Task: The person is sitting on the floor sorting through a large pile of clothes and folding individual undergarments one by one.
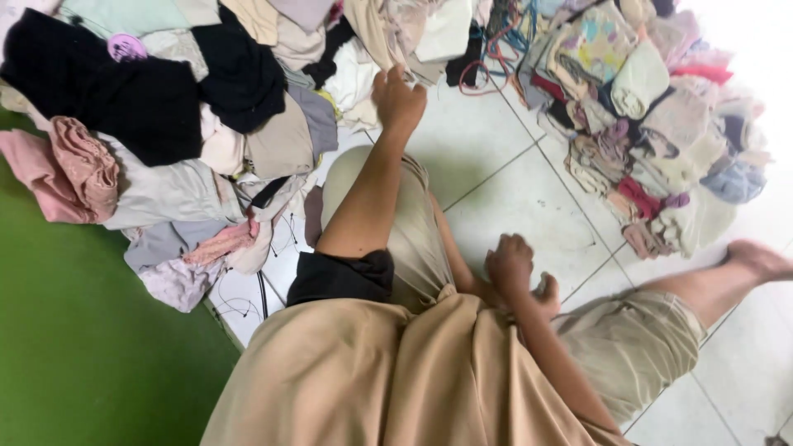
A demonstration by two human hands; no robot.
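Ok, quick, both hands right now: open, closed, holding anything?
Left hand: reaching into the cloth pile, fingers curled at a beige piece; grip cannot be told.
Right hand: closed in a fist, nothing visible in it.

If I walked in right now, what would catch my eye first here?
Most striking are the heaps of clothing on the white tiled floor: a big loose pile of dark, pink and beige pieces at the upper left, and a stack of folded pieces at the upper right. Between them the seated person's left hand reaches toward the loose pile, while the right hand rests curled near the knee.
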